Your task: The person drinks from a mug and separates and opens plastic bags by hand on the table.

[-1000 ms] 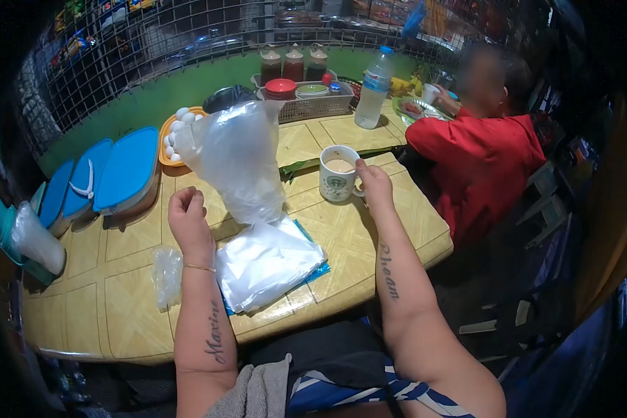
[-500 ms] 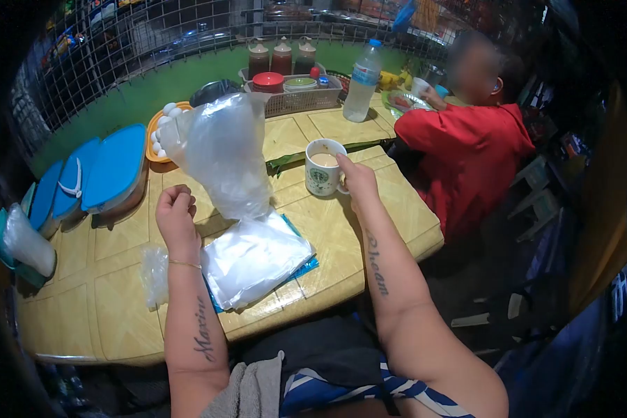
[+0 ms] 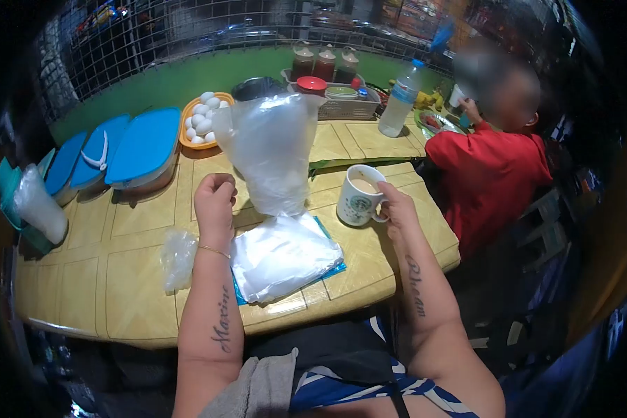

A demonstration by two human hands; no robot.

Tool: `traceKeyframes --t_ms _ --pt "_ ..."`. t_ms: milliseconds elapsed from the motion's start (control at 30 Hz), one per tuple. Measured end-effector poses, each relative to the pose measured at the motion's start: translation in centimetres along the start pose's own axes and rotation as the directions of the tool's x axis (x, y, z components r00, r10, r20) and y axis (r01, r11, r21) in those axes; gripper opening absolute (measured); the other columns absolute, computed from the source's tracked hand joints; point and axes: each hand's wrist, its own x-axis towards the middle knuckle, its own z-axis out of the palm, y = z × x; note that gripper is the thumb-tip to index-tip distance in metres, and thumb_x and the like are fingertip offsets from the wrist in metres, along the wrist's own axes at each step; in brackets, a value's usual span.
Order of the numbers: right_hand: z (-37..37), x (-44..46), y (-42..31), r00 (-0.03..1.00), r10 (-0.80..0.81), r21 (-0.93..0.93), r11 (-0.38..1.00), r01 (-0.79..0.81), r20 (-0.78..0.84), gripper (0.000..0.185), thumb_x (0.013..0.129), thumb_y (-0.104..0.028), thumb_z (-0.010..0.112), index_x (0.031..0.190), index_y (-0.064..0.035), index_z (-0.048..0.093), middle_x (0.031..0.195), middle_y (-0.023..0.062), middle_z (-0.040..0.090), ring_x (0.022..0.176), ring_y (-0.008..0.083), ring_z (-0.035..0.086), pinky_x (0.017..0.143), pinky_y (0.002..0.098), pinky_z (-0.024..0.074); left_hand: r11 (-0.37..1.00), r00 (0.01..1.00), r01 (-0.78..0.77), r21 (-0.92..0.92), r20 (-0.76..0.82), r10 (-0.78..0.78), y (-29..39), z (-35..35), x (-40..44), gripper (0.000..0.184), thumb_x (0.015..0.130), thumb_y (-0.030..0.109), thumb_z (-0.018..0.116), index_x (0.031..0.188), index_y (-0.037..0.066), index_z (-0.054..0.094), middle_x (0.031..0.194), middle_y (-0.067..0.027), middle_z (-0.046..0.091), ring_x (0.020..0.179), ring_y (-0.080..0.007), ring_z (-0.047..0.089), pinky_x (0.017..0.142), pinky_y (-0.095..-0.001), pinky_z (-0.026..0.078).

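Observation:
My right hand (image 3: 396, 205) grips the handle of a white mug (image 3: 356, 203) with a green round logo. Milky brown drink shows inside the mug, which is above or on the table's right part; I cannot tell if it touches. My left hand (image 3: 214, 200) is a loose fist at the table, with nothing visible in it. Beside it stands a clear plastic bag (image 3: 272, 153) with its upper part puffed up. Below that lies a stack of white plastic bags (image 3: 282, 258) on a blue wrapper. A small crumpled clear bag (image 3: 179, 260) lies left of my left forearm.
Blue-lidded containers (image 3: 145, 145), white tongs (image 3: 99, 153) and an orange basket (image 3: 186, 143) of eggs line the back left. A condiment rack (image 3: 341, 108) and a water bottle (image 3: 400, 101) stand farther back. A person in red (image 3: 484, 167) sits at the right, holding a cup.
The view has turned left, so the table's things sit farther right in it. My right hand still holds the mug; my left hand stays curled.

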Motion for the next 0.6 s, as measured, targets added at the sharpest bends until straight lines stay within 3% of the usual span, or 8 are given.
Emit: traceKeyframes --t_ms 133,167,267,367,467,600 --pt "-1.7 -2.5 -1.3 0.994 0.009 -0.054 0.999 -0.003 0.113 0.03 0.086 -0.034 0.074 0.084 -0.0043 0.069 0.061 -0.0035 0.045 0.049 0.0091 0.038 0.047 0.0289 0.0308 1.0 1.0 -0.003 0.026 -0.002 0.003 0.7 0.2 -0.4 0.01 0.086 0.005 0.06 0.094 0.001 0.064 0.084 -0.0017 0.061 0.071 -0.0093 0.055 0.059 -0.0219 0.042" --pt "-2.4 -3.0 -1.8 0.981 0.071 -0.043 0.997 -0.064 0.179 0.03 0.087 -0.034 0.073 0.085 -0.0035 0.069 0.065 -0.001 0.054 0.052 0.009 0.044 0.049 0.0279 0.0346 1.0 1.0 -0.001 0.031 0.005 0.0 0.6 0.3 -0.5 0.01 0.086 0.005 0.06 0.095 0.001 0.063 0.084 -0.0017 0.061 0.072 -0.0093 0.055 0.059 -0.0221 0.042" --pt "-1.1 -7.2 -5.3 0.984 0.046 -0.051 0.998 -0.038 0.171 0.032 0.088 -0.034 0.073 0.083 -0.0026 0.069 0.069 0.0025 0.063 0.058 0.0092 0.05 0.055 0.0263 0.0399 0.999 1.0 -0.024 0.036 0.022 0.023 -0.4 0.1 -0.1 0.01 0.086 0.005 0.061 0.095 0.001 0.063 0.084 -0.0018 0.061 0.071 -0.0094 0.054 0.058 -0.0224 0.042" --pt "-1.3 -9.4 -7.6 0.959 0.018 -0.112 0.994 0.014 0.282 0.032 0.087 -0.033 0.074 0.082 -0.0018 0.069 0.075 0.0053 0.068 0.064 0.0096 0.055 0.062 0.0251 0.0427 0.999 1.0 -0.001 0.032 0.012 0.0 -0.4 0.3 -0.2 0.009 0.087 0.005 0.062 0.095 0.001 0.063 0.084 -0.002 0.06 0.07 -0.0097 0.054 0.058 -0.0227 0.042" --pt "-0.6 -11.8 -9.9 0.94 0.022 -0.147 0.989 0.03 0.34 0.032 0.087 -0.032 0.074 0.079 -0.0021 0.069 0.073 0.0036 0.066 0.065 0.0089 0.054 0.065 0.0249 0.0425 0.997 1.0 0.003 0.073 0.001 -0.003 -0.9 0.2 0.0 0.009 0.087 0.006 0.064 0.095 0.001 0.063 0.083 -0.0022 0.06 0.07 -0.0102 0.054 0.058 -0.0227 0.042" --pt "-0.6 -13.0 -11.3 0.839 0.036 -0.125 0.991 0.038 0.543 0.029 0.084 -0.028 0.077 0.075 -0.0016 0.069 0.069 0.0036 0.063 0.065 0.0112 0.055 0.065 0.0269 0.0431 0.997 1.0 -0.013 0.078 -0.005 0.014 -1.5 -0.6 0.2 0.009 0.088 0.007 0.064 0.095 0.001 0.063 0.083 -0.0023 0.06 0.07 -0.0105 0.055 0.058 -0.023 0.042"
